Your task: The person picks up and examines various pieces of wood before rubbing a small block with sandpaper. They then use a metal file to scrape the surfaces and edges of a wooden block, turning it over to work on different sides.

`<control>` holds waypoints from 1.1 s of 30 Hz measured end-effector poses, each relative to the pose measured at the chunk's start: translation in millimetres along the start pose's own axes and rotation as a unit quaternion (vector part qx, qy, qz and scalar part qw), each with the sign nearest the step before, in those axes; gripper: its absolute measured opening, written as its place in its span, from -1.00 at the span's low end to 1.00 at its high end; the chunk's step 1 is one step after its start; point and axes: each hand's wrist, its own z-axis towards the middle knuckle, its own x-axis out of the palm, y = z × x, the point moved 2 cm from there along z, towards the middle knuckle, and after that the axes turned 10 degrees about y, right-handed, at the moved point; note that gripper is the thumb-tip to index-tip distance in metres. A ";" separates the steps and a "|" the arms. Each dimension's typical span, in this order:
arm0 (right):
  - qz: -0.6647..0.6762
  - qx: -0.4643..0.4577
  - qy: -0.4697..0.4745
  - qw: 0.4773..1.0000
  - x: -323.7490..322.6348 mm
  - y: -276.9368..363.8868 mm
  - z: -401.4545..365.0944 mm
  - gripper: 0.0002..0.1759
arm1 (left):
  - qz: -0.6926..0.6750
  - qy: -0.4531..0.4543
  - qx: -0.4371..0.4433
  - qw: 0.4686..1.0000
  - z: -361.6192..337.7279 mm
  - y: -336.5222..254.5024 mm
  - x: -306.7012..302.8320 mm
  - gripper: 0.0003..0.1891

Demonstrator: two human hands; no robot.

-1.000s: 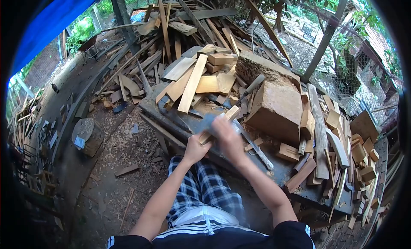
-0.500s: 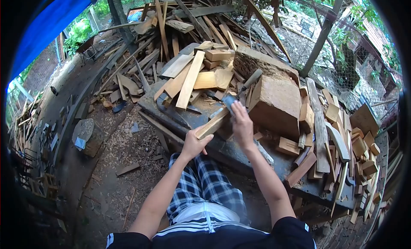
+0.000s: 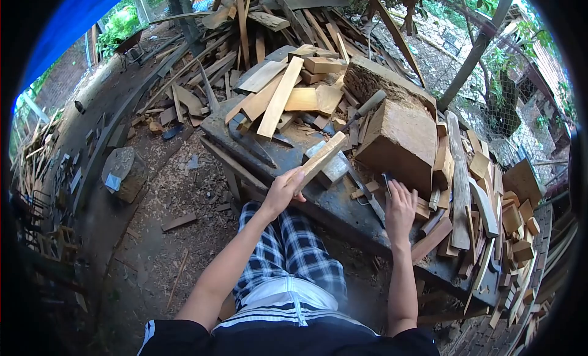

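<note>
My left hand [image 3: 286, 192] is closed around the near end of a short wooden stick [image 3: 323, 160], which tilts up and away over the bench. Under the stick lies a pale grey block [image 3: 332, 174] on the dark bench top [image 3: 306, 200]. My right hand [image 3: 400, 210] is lowered over the bench near the large wooden block [image 3: 401, 144], its fingers stretched forward. By its fingertips shows a thin bluish, shiny thing [image 3: 386, 180], too small to make out. Between my hands lies a long dark metal tool [image 3: 367, 195], with a small wood scrap [image 3: 365, 190] beside it.
Several wooden offcuts [image 3: 288, 98] are heaped at the bench's far left. A tool handle [image 3: 370, 103] leans by the large block. More wood pieces [image 3: 471, 215] crowd the right side. A stump [image 3: 125, 175] stands on the chip-strewn ground at left.
My right hand has moved right and nearer to me, away from the stick and the bluish-grey thing it was at. My left hand has shifted slightly right with the stick, uncovering the grey block.
</note>
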 end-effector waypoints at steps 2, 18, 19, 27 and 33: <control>-0.054 0.036 -0.011 0.998 1.6 -8.7 -14.8 -0.52 | -0.002 0.010 -0.030 0.999 -0.4 -0.6 -0.6 -0.46; 0.719 0.090 0.139 0.675 0.0 131.6 15.7 -0.47 | -0.222 0.149 -0.054 0.962 -33.9 -24.4 49.8 -0.50; 0.717 0.087 0.138 0.678 -6.7 136.1 15.1 -0.44 | -0.213 0.162 -0.053 0.962 -33.1 -21.7 49.0 -0.40; 0.732 0.015 0.104 0.673 -10.0 129.0 11.0 -0.26 | -0.027 0.130 0.021 0.991 -33.3 -23.7 54.5 -0.24; 0.753 -0.020 0.137 0.643 -10.8 124.4 9.7 -0.27 | 0.026 0.115 0.053 0.992 -29.3 -40.1 40.5 -0.20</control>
